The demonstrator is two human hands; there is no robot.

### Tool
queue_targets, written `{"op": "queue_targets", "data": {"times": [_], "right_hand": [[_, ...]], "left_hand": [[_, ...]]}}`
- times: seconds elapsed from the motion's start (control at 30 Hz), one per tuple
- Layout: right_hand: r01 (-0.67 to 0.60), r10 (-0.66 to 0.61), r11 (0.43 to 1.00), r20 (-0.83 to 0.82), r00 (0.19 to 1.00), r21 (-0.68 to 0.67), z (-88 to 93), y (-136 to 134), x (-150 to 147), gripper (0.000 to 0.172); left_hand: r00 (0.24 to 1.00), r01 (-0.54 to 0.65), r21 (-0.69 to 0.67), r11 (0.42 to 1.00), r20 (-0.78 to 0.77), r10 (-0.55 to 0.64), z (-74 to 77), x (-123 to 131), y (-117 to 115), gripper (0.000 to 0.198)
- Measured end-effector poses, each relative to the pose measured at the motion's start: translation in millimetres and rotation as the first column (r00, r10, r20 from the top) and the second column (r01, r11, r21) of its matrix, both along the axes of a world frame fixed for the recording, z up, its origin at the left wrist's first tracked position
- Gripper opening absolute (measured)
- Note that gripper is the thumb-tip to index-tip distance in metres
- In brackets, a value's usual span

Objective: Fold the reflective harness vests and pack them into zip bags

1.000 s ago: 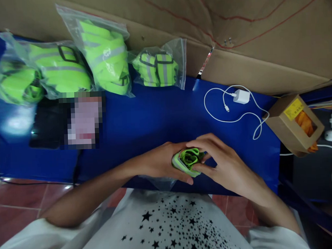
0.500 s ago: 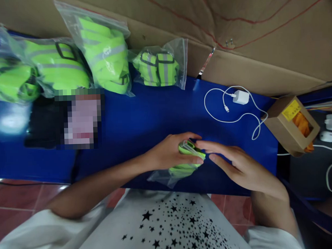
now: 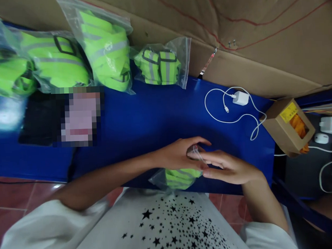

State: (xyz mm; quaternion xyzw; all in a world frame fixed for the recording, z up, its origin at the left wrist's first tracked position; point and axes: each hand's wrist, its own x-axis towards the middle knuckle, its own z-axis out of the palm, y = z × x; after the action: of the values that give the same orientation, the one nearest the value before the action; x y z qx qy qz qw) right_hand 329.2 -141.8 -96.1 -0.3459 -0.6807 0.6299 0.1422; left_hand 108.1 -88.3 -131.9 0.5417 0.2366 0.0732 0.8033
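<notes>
A clear zip bag with a folded lime-yellow vest inside lies near the table's front edge, close to my body. My left hand is wrapped over the bag from the left, its index finger stretched out past the bag's mouth. From the right, my right hand is at that mouth, fingertips at the zip edge and thumb against the bag's near side. Part of the zip strip shows between the hands. How deep the right fingertips reach is hidden.
Several bagged lime-yellow vests lie along the back left. A black pouch and a blurred-out item sit at left. A white charger with its cable and a cardboard box with orange contents are at right.
My right hand has moved left onto the bag's mouth, its fingers now at the zip edge. The left hand keeps hold, and the bag's opening is turned more toward the right.
</notes>
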Motion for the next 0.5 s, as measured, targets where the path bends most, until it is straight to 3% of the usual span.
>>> {"op": "queue_targets", "data": {"times": [0.13, 0.2, 0.33, 0.5], "right_hand": [[0.214, -0.22, 0.975, 0.104, 0.97, 0.068, 10.7, 0, 3, 0.047], [0.212, -0.228, 0.971, 0.169, 0.959, 0.107, 11.1, 1, 0, 0.044], [0.011, -0.02, 0.998, 0.181, 0.983, 0.054, 7.4, 7, -11, 0.034], [-0.227, 0.232, 0.972, 0.107, 0.967, -0.057, 1.4, 6, -19, 0.028]], "left_hand": [[0.992, -0.119, -0.072, 0.99, -0.047, 0.116, -3.8, -19, 11, 0.074], [0.987, -0.141, -0.075, 0.987, -0.088, 0.134, -3.0, -27, 11, 0.08], [0.988, -0.152, -0.056, 0.987, -0.04, 0.149, 3.2, -33, 0, 0.084], [0.991, -0.096, -0.107, 0.99, 0.08, 0.105, 5.0, -33, -15, 0.068]]}}
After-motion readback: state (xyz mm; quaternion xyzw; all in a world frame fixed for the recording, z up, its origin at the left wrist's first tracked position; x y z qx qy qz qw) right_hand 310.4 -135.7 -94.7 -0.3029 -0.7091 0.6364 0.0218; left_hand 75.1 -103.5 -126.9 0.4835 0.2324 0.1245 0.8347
